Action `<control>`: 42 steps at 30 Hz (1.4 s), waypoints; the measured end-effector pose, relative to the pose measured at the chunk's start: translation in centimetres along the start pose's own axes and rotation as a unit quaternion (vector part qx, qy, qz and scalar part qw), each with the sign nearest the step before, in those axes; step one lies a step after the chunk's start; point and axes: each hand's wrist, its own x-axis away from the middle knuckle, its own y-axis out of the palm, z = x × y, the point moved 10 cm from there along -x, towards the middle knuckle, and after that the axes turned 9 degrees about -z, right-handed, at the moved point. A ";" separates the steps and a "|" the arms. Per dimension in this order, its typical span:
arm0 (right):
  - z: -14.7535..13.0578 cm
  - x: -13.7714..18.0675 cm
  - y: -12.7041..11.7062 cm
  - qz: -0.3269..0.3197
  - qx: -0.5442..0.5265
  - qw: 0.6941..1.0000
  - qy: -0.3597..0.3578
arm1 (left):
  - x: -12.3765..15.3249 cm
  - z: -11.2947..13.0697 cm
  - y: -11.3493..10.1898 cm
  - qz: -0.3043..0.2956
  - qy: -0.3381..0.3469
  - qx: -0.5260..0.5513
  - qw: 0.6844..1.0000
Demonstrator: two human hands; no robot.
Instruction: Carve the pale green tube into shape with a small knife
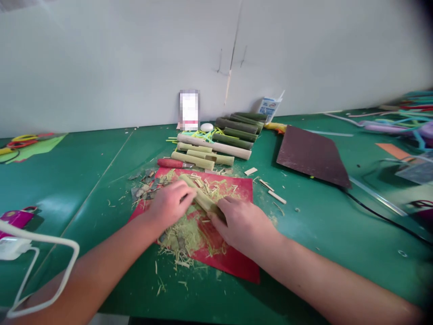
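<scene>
Item 1: bamboo tube (203, 197), pale green, its outer skin apparently scraped away. Lies between the two hands, long axis slanting from the far left, just beyond the left fingertips, to the near right, where its end runs under the right fingers.

Item 2: right hand (241, 221). Nearer of the two to the tube's near end; thumb on one side, fingers on the other, clamped round it.

Item 3: left hand (171, 201). Fingers curled together, tips against the tube's left flank towards its far end; whether they grip the tube or something small inside the curl cannot be told.

Item 4: red sheet (245, 266), beneath tube and fingers, strewn with bamboo shavings (184, 234), thickest on the near side of the left fingers.

Item 5: red-handled knife (171, 163), just beyond the left fingers, apart from them.

Item 6: pale bamboo pieces (192, 160), beyond the fingers of both hands; dark green bamboo tubes (237, 134) farther off, lying side by side.

Item 7: dark brown board (311, 155), beyond and to the right of the right fingers, well apart.
</scene>
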 end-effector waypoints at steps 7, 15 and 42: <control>0.1 -0.1 0.0 -0.002 -0.006 1.000 0.009 | -0.1 -0.6 -0.5 0.011 -0.012 0.010 1.000; 0.1 0.0 0.1 -0.004 -0.004 1.000 0.007 | 0.0 -2.3 -1.6 0.056 -0.046 -0.028 0.997; 0.4 -0.1 0.1 -0.008 -0.002 1.000 0.019 | 0.7 -0.8 -1.7 0.050 0.005 0.039 0.998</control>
